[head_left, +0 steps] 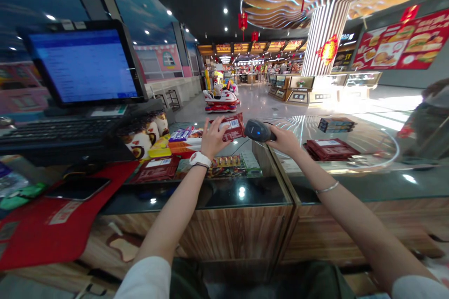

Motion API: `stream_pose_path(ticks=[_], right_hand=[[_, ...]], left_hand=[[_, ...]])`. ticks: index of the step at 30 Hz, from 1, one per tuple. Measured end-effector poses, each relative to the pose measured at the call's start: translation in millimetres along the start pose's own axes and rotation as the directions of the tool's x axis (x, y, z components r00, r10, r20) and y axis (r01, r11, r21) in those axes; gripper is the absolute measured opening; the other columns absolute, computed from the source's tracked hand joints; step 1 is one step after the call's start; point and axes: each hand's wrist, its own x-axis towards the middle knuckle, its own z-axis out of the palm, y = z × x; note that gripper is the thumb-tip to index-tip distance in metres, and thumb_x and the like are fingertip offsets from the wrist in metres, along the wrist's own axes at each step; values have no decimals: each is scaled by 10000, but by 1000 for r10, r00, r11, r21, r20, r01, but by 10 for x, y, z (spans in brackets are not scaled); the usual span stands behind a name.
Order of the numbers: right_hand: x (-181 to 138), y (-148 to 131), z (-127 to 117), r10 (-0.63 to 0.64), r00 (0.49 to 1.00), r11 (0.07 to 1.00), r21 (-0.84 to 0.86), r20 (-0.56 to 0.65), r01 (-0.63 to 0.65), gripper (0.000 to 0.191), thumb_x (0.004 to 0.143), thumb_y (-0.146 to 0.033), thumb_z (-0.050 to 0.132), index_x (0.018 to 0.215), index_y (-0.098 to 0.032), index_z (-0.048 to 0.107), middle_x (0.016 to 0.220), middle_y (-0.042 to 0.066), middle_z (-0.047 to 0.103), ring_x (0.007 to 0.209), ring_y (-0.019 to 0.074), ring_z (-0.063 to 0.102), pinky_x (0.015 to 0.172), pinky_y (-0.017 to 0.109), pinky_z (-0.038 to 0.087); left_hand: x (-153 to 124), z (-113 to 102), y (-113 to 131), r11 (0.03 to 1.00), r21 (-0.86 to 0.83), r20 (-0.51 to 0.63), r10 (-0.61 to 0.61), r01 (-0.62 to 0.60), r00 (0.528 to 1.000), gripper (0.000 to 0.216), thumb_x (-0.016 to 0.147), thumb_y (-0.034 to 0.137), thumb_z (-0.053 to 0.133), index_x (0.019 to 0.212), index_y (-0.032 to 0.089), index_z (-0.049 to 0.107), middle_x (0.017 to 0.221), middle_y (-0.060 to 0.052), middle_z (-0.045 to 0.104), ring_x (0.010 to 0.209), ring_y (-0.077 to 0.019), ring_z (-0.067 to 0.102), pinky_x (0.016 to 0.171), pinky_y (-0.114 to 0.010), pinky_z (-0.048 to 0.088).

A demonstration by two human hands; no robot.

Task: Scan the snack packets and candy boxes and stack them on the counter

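My left hand (pixel 213 138) grips a dark red snack packet (pixel 234 126) with a white barcode label facing up, above the glass counter. My right hand (pixel 285 140) is closed around the handle of a grey barcode scanner (pixel 257 131). A blue light glows on the scanner, whose head is close beside the packet's right edge. On the left part of the counter lie more dark red packets (pixel 157 168). Another stack of dark red packets (pixel 329 148) sits to the right of my right hand.
A monitor (pixel 84 65) and keyboard (pixel 63 133) stand at the left, near a phone (pixel 80 188) on a red mat (pixel 70 233). Cups (pixel 140 142) and colourful snack packs (pixel 185 141) crowd the counter. Small boxes (pixel 336 124) lie at right; a person (pixel 428 121) stands beyond.
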Motion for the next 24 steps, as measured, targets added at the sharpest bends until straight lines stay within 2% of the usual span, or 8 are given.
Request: stream_pose_path(ticks=[16, 24], right_hand=[[11, -43, -2, 67, 996, 997, -53, 64, -64, 404, 863, -416, 585, 1191, -183, 615, 1040, 130, 742, 947, 322, 680, 653, 320, 428], [8, -49, 4, 57, 997, 998, -27, 52, -56, 384, 863, -388, 576, 1181, -175, 611, 1053, 139, 734, 954, 326, 674, 676, 331, 445]], left_hand=[[-19, 18, 6, 1000, 12, 32, -6, 6, 999, 408, 761, 289, 725, 1151, 218, 623, 1502, -150, 484, 1409, -326, 432, 1233, -625, 158], [-8, -35, 31, 1000, 26, 32, 5, -6, 999, 440, 759, 291, 741, 1176, 207, 628, 1508, -161, 474, 1398, -337, 445, 1228, -627, 183]])
